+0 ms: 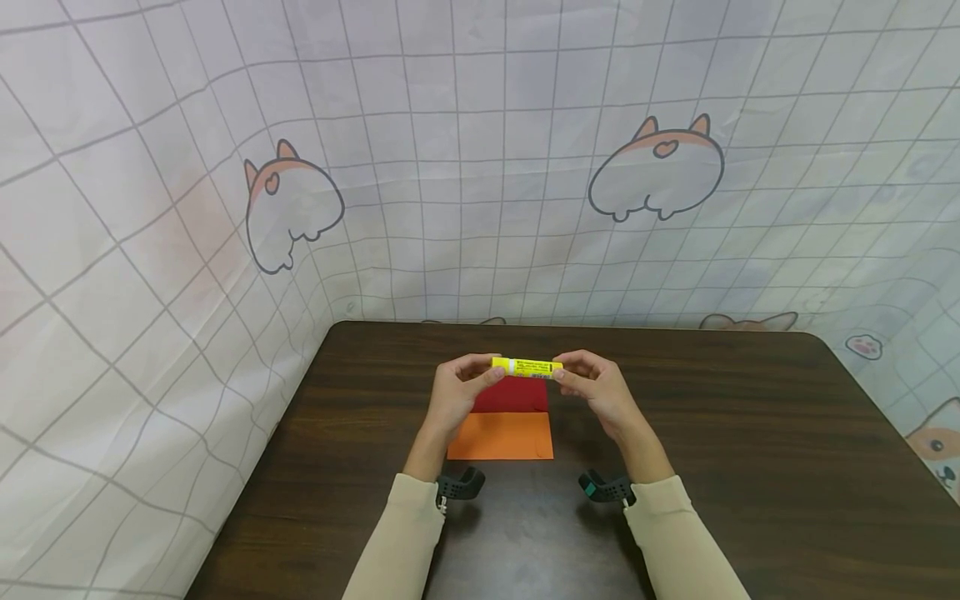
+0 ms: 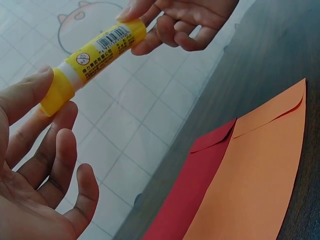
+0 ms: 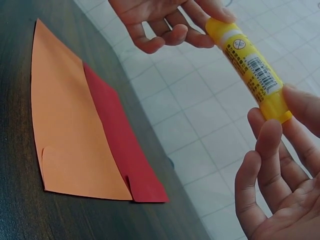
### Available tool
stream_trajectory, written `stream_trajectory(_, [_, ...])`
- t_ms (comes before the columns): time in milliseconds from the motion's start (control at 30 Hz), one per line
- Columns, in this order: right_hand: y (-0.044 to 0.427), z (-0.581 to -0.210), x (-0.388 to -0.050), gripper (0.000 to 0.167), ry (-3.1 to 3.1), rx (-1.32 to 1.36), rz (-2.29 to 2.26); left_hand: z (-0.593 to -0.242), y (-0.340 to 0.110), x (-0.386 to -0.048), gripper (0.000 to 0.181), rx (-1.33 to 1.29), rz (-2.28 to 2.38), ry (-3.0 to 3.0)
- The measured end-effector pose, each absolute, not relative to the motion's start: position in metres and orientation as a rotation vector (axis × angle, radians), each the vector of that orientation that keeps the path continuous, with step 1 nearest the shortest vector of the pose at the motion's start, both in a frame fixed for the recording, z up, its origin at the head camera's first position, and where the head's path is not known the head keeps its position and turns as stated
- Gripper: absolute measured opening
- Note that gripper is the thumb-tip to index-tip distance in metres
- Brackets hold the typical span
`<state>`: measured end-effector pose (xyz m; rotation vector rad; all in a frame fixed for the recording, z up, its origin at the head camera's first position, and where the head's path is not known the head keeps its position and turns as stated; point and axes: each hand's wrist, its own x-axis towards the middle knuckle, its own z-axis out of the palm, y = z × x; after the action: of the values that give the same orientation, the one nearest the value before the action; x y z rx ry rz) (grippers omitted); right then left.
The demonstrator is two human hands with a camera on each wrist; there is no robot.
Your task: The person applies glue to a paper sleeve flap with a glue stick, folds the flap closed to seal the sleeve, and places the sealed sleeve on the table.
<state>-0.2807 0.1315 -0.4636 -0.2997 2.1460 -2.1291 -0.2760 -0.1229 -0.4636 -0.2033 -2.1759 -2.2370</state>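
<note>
A yellow glue stick (image 1: 528, 367) with a white band near one end is held up level above the table, between both hands. My left hand (image 1: 455, 390) pinches the end beside the white band between thumb and fingers. The opposite end is pinched by my right hand (image 1: 600, 387). A barcode and dark print show on its label in both wrist views. Below the hands lie two paper envelopes: an orange envelope (image 2: 255, 165) with its flap edge visible, and a red envelope (image 2: 195, 180) alongside it, partly covered by the orange one.
The dark wooden table (image 1: 337, 500) has rounded far corners. Behind it and along the left hangs a white grid-patterned cloth (image 1: 465, 167) with cartoon animal drawings. A dark band (image 1: 461, 485) sits on the left wrist and another dark band (image 1: 606, 487) on the right wrist.
</note>
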Motion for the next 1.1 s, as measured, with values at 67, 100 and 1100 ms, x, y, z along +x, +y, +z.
stream_trajectory(67, [0.1313,-0.4631,-0.2801,0.039,2.143,-0.3,-2.134,-0.4636,-0.1229,-0.276,0.036,-0.202,-2.24,-2.175])
stream_trajectory(100, [0.1311,-0.4634,-0.2803,0.039,2.14,-0.302,-2.137,-0.4635,-0.123,-0.276,0.036,-0.2,-2.242,-2.173])
stream_trajectory(1100, [0.1317,-0.4693,-0.2831,0.034,2.163,-0.321,-2.16,-0.4633,-0.1212,-0.2742,0.035,-0.199,-2.222,-2.174])
